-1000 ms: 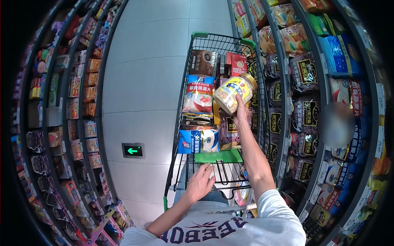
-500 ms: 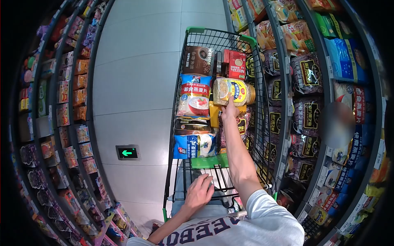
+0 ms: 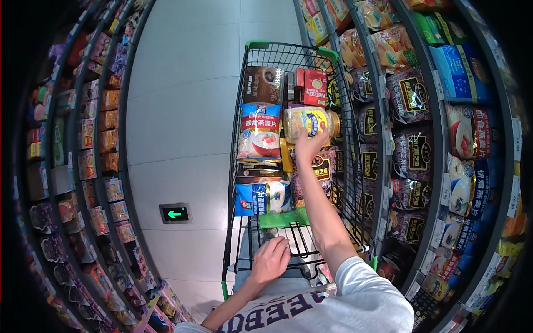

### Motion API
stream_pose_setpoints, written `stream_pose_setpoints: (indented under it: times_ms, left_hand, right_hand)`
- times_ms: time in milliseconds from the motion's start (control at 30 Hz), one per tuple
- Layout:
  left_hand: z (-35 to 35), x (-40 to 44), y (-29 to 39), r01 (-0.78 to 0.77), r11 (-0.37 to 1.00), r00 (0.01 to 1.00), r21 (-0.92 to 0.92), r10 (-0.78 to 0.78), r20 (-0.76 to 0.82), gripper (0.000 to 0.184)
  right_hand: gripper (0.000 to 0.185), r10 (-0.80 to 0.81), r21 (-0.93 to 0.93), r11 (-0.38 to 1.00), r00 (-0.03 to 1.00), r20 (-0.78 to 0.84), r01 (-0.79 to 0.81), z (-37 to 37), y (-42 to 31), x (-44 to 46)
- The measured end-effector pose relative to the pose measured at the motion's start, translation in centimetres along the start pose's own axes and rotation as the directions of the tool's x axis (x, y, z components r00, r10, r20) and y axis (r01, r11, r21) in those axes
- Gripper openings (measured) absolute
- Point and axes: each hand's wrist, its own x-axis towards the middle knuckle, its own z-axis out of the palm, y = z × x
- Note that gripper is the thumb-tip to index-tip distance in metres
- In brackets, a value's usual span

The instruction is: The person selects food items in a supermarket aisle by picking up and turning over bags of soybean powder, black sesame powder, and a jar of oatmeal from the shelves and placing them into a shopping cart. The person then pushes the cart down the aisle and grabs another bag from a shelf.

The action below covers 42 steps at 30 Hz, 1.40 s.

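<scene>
A clear jar of oats with a yellow label and a gold lid [image 3: 312, 124] lies on its side in the shopping cart [image 3: 245, 58], lid to the right. My right hand [image 3: 311, 146] is closed on its lower side, and the fingertips are partly hidden. Loosely bent, my left hand [image 3: 271, 260] hangs over the rear wire part of the cart and holds nothing. Left of the jar lies a blue and red oat bag [image 3: 261, 132]; above it are a brown coffee pack [image 3: 263, 85] and a red box [image 3: 314, 87]. A blue oat bag [image 3: 263, 198] lies near the green flap [image 3: 283, 218].
Shelves of dark purple bags [image 3: 412, 150] and blue oat bags [image 3: 469, 186] stand close along the cart's right side. Shelves of small snack packs [image 3: 110, 119] line the left. A green arrow sign [image 3: 175, 213] is set in the grey floor [image 3: 183, 119].
My right hand has lowered the jar into the cart and turned it on its side, moving it slightly left. My left hand has shifted little. The cart appears slightly further left in view.
</scene>
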Motion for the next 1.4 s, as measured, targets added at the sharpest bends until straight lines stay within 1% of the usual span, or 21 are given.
stream_pose_setpoints:
  times_ms: [33, 100, 200, 233, 400, 467, 567, 667, 767, 833, 867, 900, 933, 1000, 1033, 1067, 1133, 1233, 1333, 1367, 1400]
  left_hand:
    - [-0.1, 0.0, 0.0, -0.004, 1.0, 1.0, 0.007, 0.004, -0.005, 0.025]
    - [-0.1, -0.1, 0.2, -0.012, 1.0, 1.0, 0.021, 0.012, -0.013, 0.025]
    - [0.2, -0.2, 0.4, -0.035, 0.998, 0.999, 0.059, 0.037, -0.025, 0.024]
    - [0.3, -0.2, 0.3, -0.043, 0.997, 0.998, 0.066, 0.045, -0.037, 0.022]
    - [0.6, -0.5, 1.0, -0.053, 0.992, 0.998, 0.111, 0.057, -0.034, 0.02]
    - [0.9, -0.6, 0.6, -0.085, 0.988, 0.995, 0.132, 0.091, -0.044, 0.02]
    - [1.0, -0.7, 0.5, -0.091, 0.982, 0.992, 0.164, 0.104, -0.074, 0.018]
    - [0.9, -1.1, 0.9, -0.087, 0.98, 0.992, 0.177, 0.102, -0.075, 0.017]
    - [0.7, -1.3, 1.5, -0.111, 0.982, 0.988, 0.154, 0.125, -0.089, 0.014]
    - [1.0, -1.5, 1.2, -0.127, 0.974, 0.985, 0.187, 0.146, -0.09, 0.014]
    - [1.1, -1.6, 1.0, -0.132, 0.97, 0.984, 0.206, 0.154, -0.094, 0.013]
    - [1.0, -1.7, 1.1, -0.102, 0.967, 0.99, 0.235, 0.122, -0.072, 0.011]
    - [1.1, -1.9, 1.1, -0.1, 0.968, 0.987, 0.232, 0.125, -0.098, 0.012]
    - [1.4, -2.0, 0.8, -0.1, 0.969, 0.979, 0.226, 0.137, -0.153, 0.012]
    - [1.5, -2.1, 0.6, -0.104, 0.974, 0.979, 0.202, 0.136, -0.15, 0.015]
    - [1.3, -2.2, 0.6, -0.118, 0.973, 0.981, 0.196, 0.145, -0.127, 0.016]
    - [0.6, -2.6, 0.8, -0.133, 0.974, 0.987, 0.185, 0.148, -0.068, 0.019]
    - [-1.8, -4.4, 1.1, -0.129, 0.955, 0.989, 0.266, 0.142, -0.03, 0.022]
    - [-4.1, -8.8, 2.4, -0.116, 0.93, 0.985, 0.348, 0.154, -0.081, 0.024]
    - [-4.8, -9.6, 2.6, -0.124, 0.919, 0.976, 0.373, 0.18, -0.119, 0.025]
    - [-5.1, -10.7, 2.4, -0.085, 0.916, 0.983, 0.392, 0.142, -0.119, 0.026]
  right_hand:
    - [0.064, -0.155, -0.158, 0.972, 0.981, 0.118, 0.173, -0.4, -0.3, -0.3]
    - [0.069, -0.376, -0.383, 0.76, 0.836, 0.4, 0.525, -1.8, -2.7, 0.1]
    - [0.066, -0.203, -0.432, 0.74, 0.785, 0.586, 0.514, -1.3, 0.6, 0.8]
    - [0.064, -0.238, -0.427, 0.732, 0.787, 0.57, 0.531, -0.8, 1.7, 1.0]
    - [0.071, -0.061, -0.532, 0.699, 0.781, 0.621, 0.477, -2.0, -2.1, 2.0]
    - [0.073, 0.046, -0.555, 0.712, 0.76, 0.648, 0.43, -1.8, -3.0, 3.1]
    - [0.079, 0.133, -0.605, 0.633, 0.702, 0.7, 0.483, -1.7, -4.5, 4.0]
    - [0.082, 0.101, -0.471, 0.746, 0.619, 0.779, 0.471, -5.4, -5.5, 2.6]
    - [0.075, -0.127, -0.1, 0.806, 0.335, 0.933, 0.584, -12.2, -4.3, 0.0]
    - [0.071, -0.016, -0.013, 0.897, 0.062, 0.998, 0.442, -19.7, -6.9, -1.4]
    - [0.07, -0.02, -0.003, 0.914, 0.053, 0.998, 0.405, -23.6, -7.2, -2.6]
    - [0.071, -0.006, -0.049, 0.878, 0.113, 0.994, 0.476, -27.4, -6.9, -3.9]
    - [0.07, 0.012, -0.083, 0.892, 0.162, 0.987, 0.444, -31.2, -8.5, -4.7]
    - [0.066, 0.075, -0.272, 0.829, 0.385, 0.92, 0.488, -37.6, -7.9, -7.4]
    - [0.067, 0.118, -0.347, 0.804, 0.443, 0.889, 0.483, -40.1, -7.8, -8.5]
    - [0.069, 0.194, -0.423, 0.792, 0.476, 0.858, 0.439, -42.4, -8.2, -9.7]
    - [0.071, 0.191, -0.413, 0.789, 0.458, 0.868, 0.455, -45.5, -5.9, -11.7]
    - [0.073, 0.176, -0.45, 0.737, 0.499, 0.849, 0.505, -47.6, -8.7, -14.0]
    - [0.076, -0.008, -0.269, 0.857, 0.532, 0.847, 0.44, -48.2, -5.8, -16.8]
    - [0.06, -0.168, -0.29, 0.77, 0.619, 0.767, 0.568, -47.9, -5.8, -17.9]
    - [0.053, -0.242, -0.279, 0.777, 0.677, 0.695, 0.564, -47.4, -4.7, -18.7]
